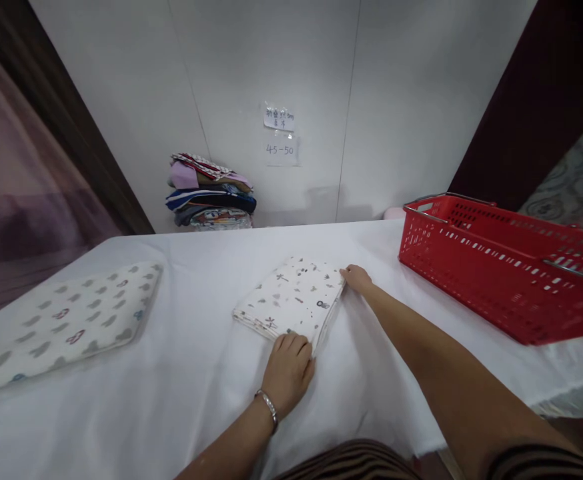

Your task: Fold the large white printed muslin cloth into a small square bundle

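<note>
A folded white cloth with small grey prints [291,297] lies in the middle of the white-covered table [196,373]. My left hand [287,370], with a bracelet at the wrist, rests on the cloth's near corner, fingers curled onto its edge. My right hand [356,277] reaches to the cloth's far right corner and pinches it with closed fingers. The cloth lies flat, its right edge showing several layers.
A red plastic basket [501,267] stands at the table's right. A padded white mat with grey and red prints [66,320] lies at the left. A stack of folded coloured clothes [211,193] sits against the back wall under two paper notes [280,137].
</note>
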`<state>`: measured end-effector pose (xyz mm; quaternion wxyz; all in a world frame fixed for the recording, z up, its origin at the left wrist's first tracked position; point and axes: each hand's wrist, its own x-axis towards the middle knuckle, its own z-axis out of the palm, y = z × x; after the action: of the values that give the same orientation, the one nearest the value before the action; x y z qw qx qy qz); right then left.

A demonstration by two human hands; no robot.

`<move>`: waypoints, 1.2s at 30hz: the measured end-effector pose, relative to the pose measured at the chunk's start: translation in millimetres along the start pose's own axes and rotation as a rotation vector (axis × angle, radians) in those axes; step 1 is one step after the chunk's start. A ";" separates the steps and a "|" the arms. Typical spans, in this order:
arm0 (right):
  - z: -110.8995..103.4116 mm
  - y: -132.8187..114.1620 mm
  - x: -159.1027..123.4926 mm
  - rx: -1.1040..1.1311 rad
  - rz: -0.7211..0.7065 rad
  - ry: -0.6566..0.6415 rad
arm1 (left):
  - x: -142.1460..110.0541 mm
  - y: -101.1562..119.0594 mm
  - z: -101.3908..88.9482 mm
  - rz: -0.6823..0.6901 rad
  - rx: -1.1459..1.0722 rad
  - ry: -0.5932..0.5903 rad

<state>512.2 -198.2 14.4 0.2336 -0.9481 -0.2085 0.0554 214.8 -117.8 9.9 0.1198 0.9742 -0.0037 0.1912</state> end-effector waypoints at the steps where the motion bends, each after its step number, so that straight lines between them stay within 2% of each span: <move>1: -0.9 -2.7 -3.4 -0.007 -0.027 0.029 | -0.2 0.0 -0.2 -0.001 -0.001 -0.004; 4: -0.9 -11.3 -18.0 -0.012 -0.166 0.120 | -0.9 -0.2 -0.4 -0.001 -0.010 -0.010; 8: 7.3 -11.7 -39.6 0.026 -0.399 0.160 | -1.0 0.0 -0.1 -0.013 -0.016 -0.016; 10: 12.7 -5.0 -46.9 0.044 -0.546 0.127 | -0.5 0.3 0.1 -0.012 -0.014 -0.021; 12: 16.9 3.2 -50.4 0.025 -0.627 0.029 | 0.4 0.8 0.1 -0.003 -0.009 -0.022; 14: 18.8 9.5 -50.5 -0.031 -0.616 -0.076 | 1.3 1.6 -0.2 0.001 -0.003 -0.026; 16: 18.3 11.9 -48.1 -0.085 -0.586 -0.121 | 1.7 2.6 -0.5 -0.001 0.005 -0.027; 25: 0.3 -5.4 -21.9 -0.181 -0.488 -0.174 | -3.5 2.7 -0.4 0.009 0.015 -0.035; 32: -2.3 -10.5 9.3 -0.268 -0.404 -0.233 | -5.1 7.3 -3.9 0.020 0.061 -0.039; 36: -4.0 -0.5 3.1 -0.250 -0.364 -0.214 | -9.1 -4.7 -12.1 0.039 0.157 -0.074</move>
<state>515.6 -198.2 18.2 0.0970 -0.9052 -0.4047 0.0862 202.1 -110.7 16.2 0.0389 0.9867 -0.0122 0.1571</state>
